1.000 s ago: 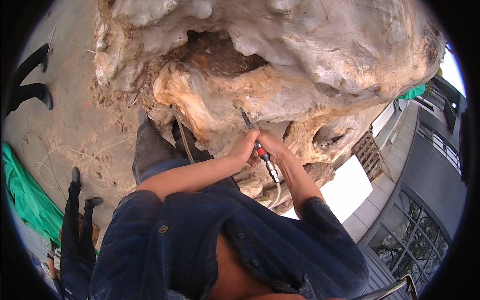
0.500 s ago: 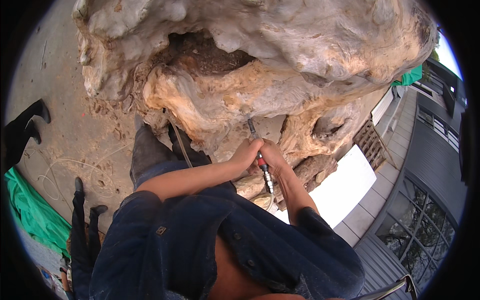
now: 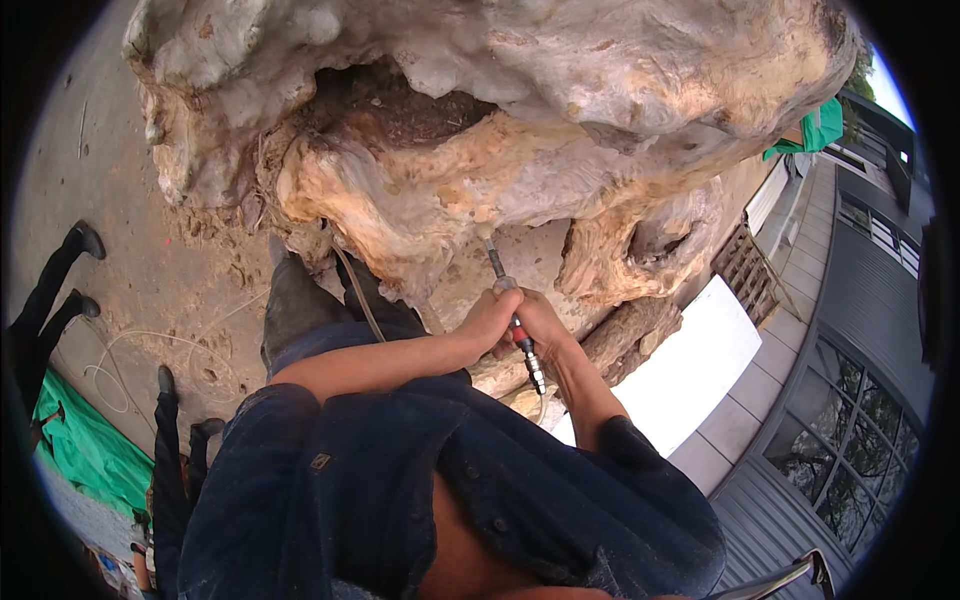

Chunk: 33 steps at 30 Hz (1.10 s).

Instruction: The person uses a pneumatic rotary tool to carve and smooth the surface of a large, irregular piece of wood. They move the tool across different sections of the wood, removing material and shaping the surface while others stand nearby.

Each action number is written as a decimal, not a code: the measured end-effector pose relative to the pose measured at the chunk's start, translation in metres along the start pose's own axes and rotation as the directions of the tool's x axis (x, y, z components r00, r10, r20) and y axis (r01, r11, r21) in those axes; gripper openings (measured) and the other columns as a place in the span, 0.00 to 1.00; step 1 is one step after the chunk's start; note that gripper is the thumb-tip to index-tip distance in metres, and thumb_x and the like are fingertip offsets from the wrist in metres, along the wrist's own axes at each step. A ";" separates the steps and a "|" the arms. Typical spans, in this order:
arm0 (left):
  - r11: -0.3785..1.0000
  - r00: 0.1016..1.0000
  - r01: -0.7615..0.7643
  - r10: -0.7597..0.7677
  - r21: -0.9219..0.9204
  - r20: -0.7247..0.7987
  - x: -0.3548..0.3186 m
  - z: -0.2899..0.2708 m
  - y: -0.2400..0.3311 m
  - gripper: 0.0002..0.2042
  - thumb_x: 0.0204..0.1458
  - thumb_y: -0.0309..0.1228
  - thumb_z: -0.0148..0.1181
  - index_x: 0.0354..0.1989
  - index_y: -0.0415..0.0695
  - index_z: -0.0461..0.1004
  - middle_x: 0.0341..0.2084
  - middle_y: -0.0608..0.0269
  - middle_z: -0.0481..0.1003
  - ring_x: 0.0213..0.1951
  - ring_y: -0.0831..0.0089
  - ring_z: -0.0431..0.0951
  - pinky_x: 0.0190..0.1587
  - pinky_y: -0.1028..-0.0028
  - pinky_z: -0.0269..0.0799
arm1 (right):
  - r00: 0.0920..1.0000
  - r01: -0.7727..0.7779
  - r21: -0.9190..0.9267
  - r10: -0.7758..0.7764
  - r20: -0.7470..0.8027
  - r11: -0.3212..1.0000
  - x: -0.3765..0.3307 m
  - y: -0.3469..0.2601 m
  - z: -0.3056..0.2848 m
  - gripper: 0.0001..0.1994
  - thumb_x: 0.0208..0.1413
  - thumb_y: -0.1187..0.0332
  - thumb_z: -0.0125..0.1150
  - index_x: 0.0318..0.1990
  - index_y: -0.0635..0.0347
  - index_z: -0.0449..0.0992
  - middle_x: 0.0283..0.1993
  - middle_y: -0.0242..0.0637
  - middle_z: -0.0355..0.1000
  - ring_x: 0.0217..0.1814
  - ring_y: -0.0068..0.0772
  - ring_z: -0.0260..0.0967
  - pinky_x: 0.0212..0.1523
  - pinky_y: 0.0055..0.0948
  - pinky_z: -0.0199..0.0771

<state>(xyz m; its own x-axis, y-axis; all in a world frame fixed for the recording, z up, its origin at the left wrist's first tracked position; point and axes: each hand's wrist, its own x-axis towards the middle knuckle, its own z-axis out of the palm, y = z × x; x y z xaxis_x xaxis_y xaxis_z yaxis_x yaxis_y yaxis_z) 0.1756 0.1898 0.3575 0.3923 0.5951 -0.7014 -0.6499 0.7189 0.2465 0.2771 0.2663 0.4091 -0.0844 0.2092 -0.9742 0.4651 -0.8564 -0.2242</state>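
A pneumatic die grinder [image 3: 524, 342] with a red collar and silver hose fitting is gripped by both hands. My left hand [image 3: 491, 318] wraps its front part, and my right hand [image 3: 541, 321] closes round it from the other side. The tool's slim tip [image 3: 490, 245] points away from me and meets the underside edge of a big, gnarled, pale tree stump [image 3: 430, 185]. A dark hollow [image 3: 400, 105] opens in the wood above that spot. My hands hide most of the grinder's body.
A clear hose [image 3: 360, 295] hangs by my legs, and more thin hose [image 3: 125, 370] loops over the dirty floor. Cut logs [image 3: 632, 338], a white board [image 3: 700, 365] and a lattice crate [image 3: 745, 275] lie to the right. Other people's legs [image 3: 165, 450] and a green tarp [image 3: 95, 445] are at left.
The view has shifted slightly. The grinder's tip has moved a little left along the wood, both hands still round the tool. At left, other people's legs have moved.
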 end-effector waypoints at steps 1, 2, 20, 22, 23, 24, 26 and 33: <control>0.999 1.000 -0.024 0.025 0.036 -0.017 0.001 0.001 0.000 0.25 0.64 0.49 0.45 0.36 0.32 0.70 0.19 0.53 0.73 0.15 0.65 0.74 0.14 0.66 0.68 | 1.000 0.003 0.011 -0.003 0.004 1.000 -0.002 -0.001 0.002 0.12 0.68 0.64 0.55 0.40 0.67 0.74 0.23 0.37 0.71 0.17 0.29 0.68 0.16 0.34 0.71; 0.997 0.998 -0.050 0.052 0.067 -0.031 0.000 0.002 0.007 0.25 0.64 0.49 0.45 0.36 0.33 0.70 0.19 0.53 0.73 0.15 0.65 0.74 0.14 0.66 0.67 | 1.000 0.014 0.057 -0.014 -0.005 0.998 0.004 0.002 -0.008 0.13 0.68 0.64 0.55 0.40 0.67 0.74 0.23 0.38 0.71 0.17 0.29 0.68 0.17 0.34 0.71; 0.789 0.939 -0.185 -0.035 0.586 0.343 -0.033 -0.014 0.023 0.38 0.65 0.57 0.54 0.68 0.31 0.62 0.38 0.47 0.79 0.36 0.65 0.82 0.34 0.68 0.77 | 0.926 0.376 0.366 -0.337 -0.167 0.851 -0.020 0.008 -0.025 0.15 0.64 0.58 0.68 0.41 0.56 0.70 0.30 0.35 0.72 0.25 0.28 0.72 0.24 0.28 0.74; 0.736 0.849 -0.188 -0.211 0.650 0.484 -0.053 -0.016 0.036 0.40 0.64 0.58 0.57 0.67 0.30 0.63 0.39 0.47 0.80 0.37 0.64 0.82 0.35 0.67 0.77 | 0.849 0.528 0.425 -0.447 -0.281 0.735 -0.022 0.003 -0.025 0.14 0.63 0.60 0.69 0.41 0.56 0.70 0.30 0.36 0.72 0.26 0.29 0.72 0.24 0.29 0.74; 0.705 0.790 -0.194 -0.300 0.682 0.535 -0.061 -0.018 0.041 0.40 0.64 0.59 0.58 0.67 0.30 0.64 0.39 0.46 0.80 0.37 0.63 0.82 0.35 0.67 0.77 | 0.801 0.598 0.447 -0.494 -0.338 0.665 -0.023 0.000 -0.023 0.14 0.63 0.61 0.69 0.41 0.56 0.69 0.30 0.37 0.72 0.26 0.30 0.72 0.25 0.30 0.75; 0.664 0.817 -0.288 -0.205 0.690 0.539 -0.064 -0.021 0.033 0.40 0.63 0.59 0.59 0.65 0.30 0.65 0.37 0.46 0.80 0.36 0.63 0.82 0.35 0.67 0.76 | 0.785 0.619 0.486 -0.503 -0.362 0.617 -0.021 -0.001 -0.025 0.12 0.61 0.65 0.69 0.42 0.56 0.69 0.31 0.36 0.71 0.27 0.31 0.72 0.26 0.32 0.74; 0.543 0.837 -0.455 -0.011 0.706 0.548 -0.060 -0.025 0.011 0.39 0.61 0.59 0.61 0.61 0.30 0.68 0.34 0.47 0.80 0.36 0.63 0.82 0.36 0.66 0.76 | 0.777 0.623 0.554 -0.516 -0.360 0.552 -0.024 -0.007 -0.025 0.11 0.61 0.67 0.68 0.43 0.55 0.69 0.32 0.35 0.71 0.29 0.31 0.70 0.30 0.34 0.73; 0.680 0.920 -0.247 -0.058 0.690 0.387 -0.097 -0.041 0.031 0.26 0.56 0.46 0.69 0.49 0.34 0.70 0.29 0.54 0.79 0.30 0.66 0.82 0.31 0.67 0.76 | 0.770 0.592 0.664 -0.565 -0.298 0.457 -0.039 0.009 0.036 0.08 0.60 0.67 0.66 0.42 0.54 0.71 0.31 0.31 0.66 0.29 0.29 0.66 0.32 0.34 0.70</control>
<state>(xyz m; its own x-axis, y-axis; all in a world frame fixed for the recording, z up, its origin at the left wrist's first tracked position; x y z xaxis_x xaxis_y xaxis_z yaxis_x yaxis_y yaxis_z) 0.0908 0.1399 0.4059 0.6508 0.6449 -0.4006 -0.0902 0.5896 0.8027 0.2531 0.2338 0.4439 -0.0649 0.7854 -0.6156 -0.4223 -0.5806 -0.6961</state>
